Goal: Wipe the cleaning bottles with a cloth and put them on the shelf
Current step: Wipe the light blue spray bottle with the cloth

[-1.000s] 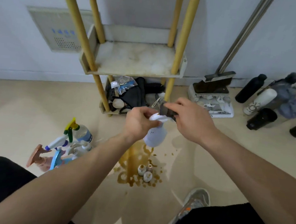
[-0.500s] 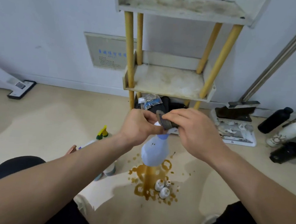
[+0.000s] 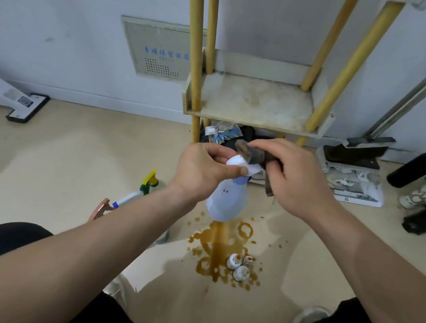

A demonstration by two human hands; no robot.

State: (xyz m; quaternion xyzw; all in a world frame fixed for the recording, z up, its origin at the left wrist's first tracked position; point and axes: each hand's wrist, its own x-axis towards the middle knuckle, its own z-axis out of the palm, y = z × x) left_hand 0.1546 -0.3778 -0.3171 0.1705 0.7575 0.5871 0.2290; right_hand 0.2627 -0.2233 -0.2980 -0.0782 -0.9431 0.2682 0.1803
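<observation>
The bottle (image 3: 226, 201) is pale lilac-blue with a white head and dark specks; the cloth (image 3: 258, 155) is dark grey-brown. The shelf (image 3: 256, 105) is stained off-white on yellow posts (image 3: 196, 42). A brown spill (image 3: 221, 243) blotches the beige floor (image 3: 76, 161), and the sprayer (image 3: 136, 193) has a yellow and green nozzle

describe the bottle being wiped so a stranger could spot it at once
Find the yellow-legged shelf against the wall, then the brown spill before it. Above that spill the left hand grips a pale blue spray bottle by its white head while the right hand holds a dark cloth to it. It is the only bottle held in the air.
</observation>
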